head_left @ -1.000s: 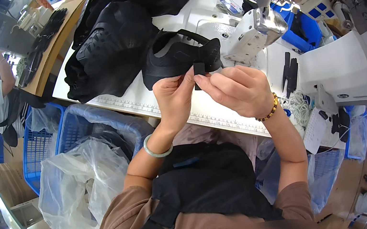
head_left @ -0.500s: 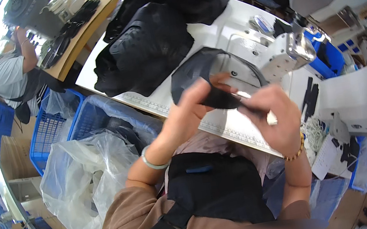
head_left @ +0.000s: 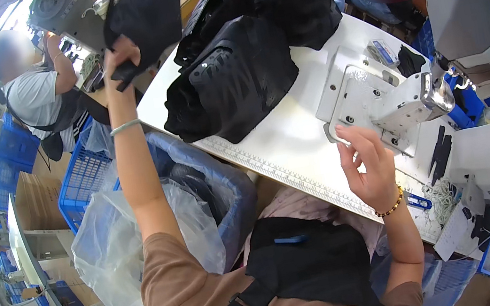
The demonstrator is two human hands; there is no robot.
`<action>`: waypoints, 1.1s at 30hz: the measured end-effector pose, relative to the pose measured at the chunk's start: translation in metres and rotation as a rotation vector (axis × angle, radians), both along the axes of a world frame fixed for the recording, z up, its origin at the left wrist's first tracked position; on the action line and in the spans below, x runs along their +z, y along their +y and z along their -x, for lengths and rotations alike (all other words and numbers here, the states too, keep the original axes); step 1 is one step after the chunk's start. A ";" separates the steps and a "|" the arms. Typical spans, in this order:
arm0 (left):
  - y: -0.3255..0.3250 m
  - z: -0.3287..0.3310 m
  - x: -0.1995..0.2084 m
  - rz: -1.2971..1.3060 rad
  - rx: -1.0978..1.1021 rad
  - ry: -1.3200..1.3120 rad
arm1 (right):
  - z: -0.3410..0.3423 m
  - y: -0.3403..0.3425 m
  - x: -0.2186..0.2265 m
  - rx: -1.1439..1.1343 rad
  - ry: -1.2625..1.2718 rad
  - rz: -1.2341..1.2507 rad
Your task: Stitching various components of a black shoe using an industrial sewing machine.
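My left arm reaches out to the far left, and my left hand (head_left: 124, 56) is closed on a black fabric piece (head_left: 149, 13). The piece hangs beyond the white table's left edge, in front of a grey sewing machine. My right hand (head_left: 369, 164) hovers over the white table (head_left: 287, 152) beside the sewing machine's metal plate (head_left: 356, 99). Its fingers are loosely curled and apart, with nothing plainly in them. Stacks of black shoe-upper-like pieces (head_left: 232, 77) lie on the table between my hands.
The machine's white arm (head_left: 408, 103) juts over the table at right, near a blue cutter (head_left: 418, 200) and white thread scraps (head_left: 441, 201). At left stand a blue crate (head_left: 78, 184) and a plastic-lined bin (head_left: 237, 203). A co-worker (head_left: 30, 91) sits at far left.
The black piece that was between both hands has moved to the far left in my left hand. My right hand has let go of it and stays near the machine.
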State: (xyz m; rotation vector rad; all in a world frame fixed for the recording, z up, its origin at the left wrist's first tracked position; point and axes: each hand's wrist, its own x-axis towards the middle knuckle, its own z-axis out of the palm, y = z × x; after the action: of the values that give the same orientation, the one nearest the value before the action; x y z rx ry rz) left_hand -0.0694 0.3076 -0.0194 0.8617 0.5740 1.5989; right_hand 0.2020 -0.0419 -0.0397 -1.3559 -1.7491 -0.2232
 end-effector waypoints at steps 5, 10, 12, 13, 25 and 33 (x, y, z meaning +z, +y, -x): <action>0.112 0.059 -0.112 0.239 -0.712 0.313 | -0.005 0.013 -0.016 0.035 0.018 0.101; 0.112 -0.007 -0.101 0.000 0.261 1.000 | -0.014 0.020 -0.027 -0.043 0.047 0.183; 0.121 -0.008 -0.103 -0.186 0.388 1.110 | -0.013 0.020 -0.025 -0.037 0.037 0.191; 0.124 -0.007 -0.105 -0.382 0.507 1.208 | -0.013 0.019 -0.024 -0.038 0.025 0.199; 0.000 -0.014 0.002 -0.334 0.245 1.061 | -0.033 -0.006 -0.024 -0.063 0.024 0.222; -0.174 -0.065 0.002 -0.864 0.456 1.836 | -0.033 -0.012 -0.024 -0.047 0.057 0.166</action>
State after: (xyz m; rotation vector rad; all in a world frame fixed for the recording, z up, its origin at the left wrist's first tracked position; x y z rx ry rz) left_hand -0.0040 0.1335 -0.0172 3.0350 1.3630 0.9201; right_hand 0.2354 -0.0537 -0.0641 -1.5089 -1.7201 -0.0647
